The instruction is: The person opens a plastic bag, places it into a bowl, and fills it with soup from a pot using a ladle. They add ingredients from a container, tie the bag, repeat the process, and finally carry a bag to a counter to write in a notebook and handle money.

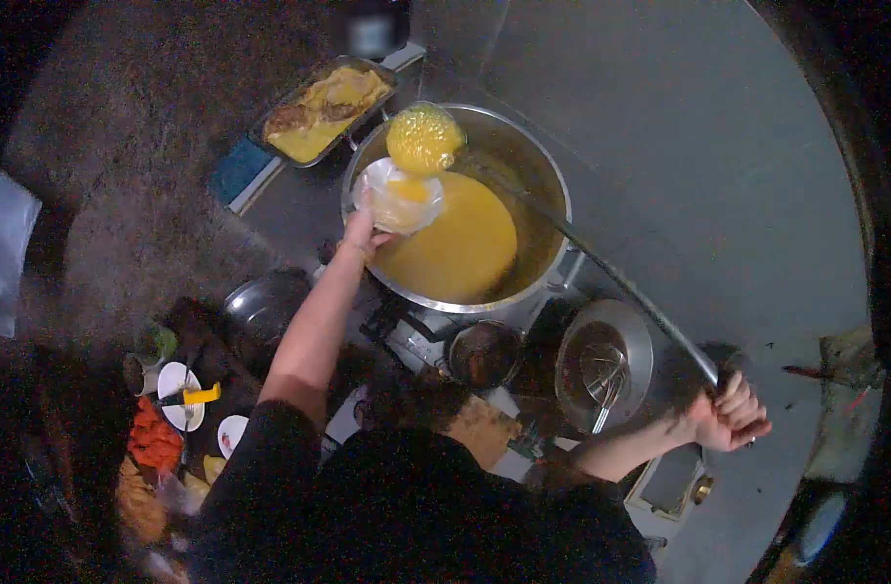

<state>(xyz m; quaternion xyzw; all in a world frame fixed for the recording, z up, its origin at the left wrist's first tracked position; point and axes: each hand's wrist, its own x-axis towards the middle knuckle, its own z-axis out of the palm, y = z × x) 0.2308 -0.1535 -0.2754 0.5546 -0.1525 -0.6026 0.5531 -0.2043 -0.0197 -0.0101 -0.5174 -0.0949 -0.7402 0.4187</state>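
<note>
My right hand [730, 414] is closed around the end of a long metal ladle handle, off to the right. The ladle [424, 139] is full of yellow soup and hangs over the far left rim of a large metal pot [560, 185]. Just below it, my left hand [365, 222] grips a pale bowl [392, 206] by its near left side. Some yellow soup [409, 190] shows in the bowl, right under the ladle's edge. More of this soup [455, 248] fills the lower part of the pot.
A rectangular dish [314, 146] of food in yellow liquid stands beyond the pot. Nearer me are a small dark pot [485, 352] and a wide metal bowl [567, 375] with a whisk [609, 394]. At left lie a yellow-handled knife [202, 394], a white plate [178, 380] and orange-red food [153, 438].
</note>
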